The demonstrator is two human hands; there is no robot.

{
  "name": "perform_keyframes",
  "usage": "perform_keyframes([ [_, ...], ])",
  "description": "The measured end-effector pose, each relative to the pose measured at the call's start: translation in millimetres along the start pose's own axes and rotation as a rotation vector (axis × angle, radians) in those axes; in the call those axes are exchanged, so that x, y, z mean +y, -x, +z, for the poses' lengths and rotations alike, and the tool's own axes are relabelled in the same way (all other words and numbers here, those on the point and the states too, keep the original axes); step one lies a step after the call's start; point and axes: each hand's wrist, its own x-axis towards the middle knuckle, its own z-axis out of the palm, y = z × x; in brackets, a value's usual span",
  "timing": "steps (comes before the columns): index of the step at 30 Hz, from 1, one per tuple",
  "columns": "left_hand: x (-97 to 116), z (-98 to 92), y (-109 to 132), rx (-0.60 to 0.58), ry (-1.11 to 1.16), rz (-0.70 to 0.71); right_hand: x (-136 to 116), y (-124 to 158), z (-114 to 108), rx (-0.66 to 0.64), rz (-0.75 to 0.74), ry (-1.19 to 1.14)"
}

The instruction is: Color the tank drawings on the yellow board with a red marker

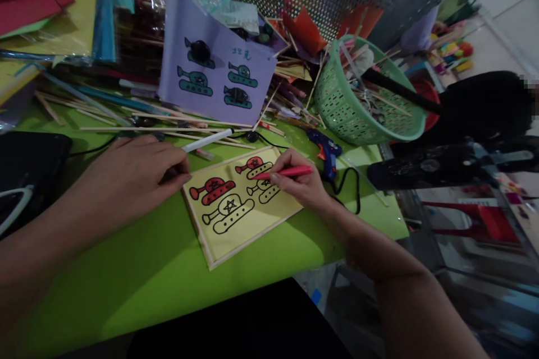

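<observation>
Hands: right pinches the red pen [301, 171], fingers closed round it; left is loosely curled at the left corner of the yellow card [229, 244]. Can't tell if the left presses the card or grips the white pen [208, 140], which lies just beyond the card with one end at its fingers.

Card lies flat on the green worktop [126, 286] between left hand [143, 174] and right hand [298, 182]. Pen tip sits at the card's upper-right drawing; can't tell if it's touching.

Risks, my read:
- Outlines on the card's right half sit close, so a small slip puts red in the drawing below.
- Right hand covers part of that lower drawing; wet ink would smear.
- Card could swivel under pen pressure if the left isn't bracing it.
- Glue gun [326, 151] right of the card: its cord could snag the right forearm.
</observation>
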Motion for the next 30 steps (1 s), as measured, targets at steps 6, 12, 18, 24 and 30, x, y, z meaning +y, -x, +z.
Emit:
perform_keyframes([
  [6,-1.9,4.2,-0.6,0.017,-0.014,0.008,1.8,-0.3,-0.7,0.025,-0.002,0.016],
  [12,-2.5,2.6,-0.6,0.01,-0.014,0.02,6.4,1.7,-1.8,0.05,-0.01,-0.025],
  [18,-2.7,2.6,-0.2,0.007,-0.015,0.02,5.2,0.6,-0.6,0.046,0.013,0.014],
  [24,-1.5,3.5,-1.2,0.016,-0.007,0.013,2.3,-0.8,0.4,0.038,-0.009,-0.002],
  [30,0.3,2.6,-1.6,-0.003,-0.023,0.002,2.1,-1.9,0.8,0.042,-0.012,0.054],
])
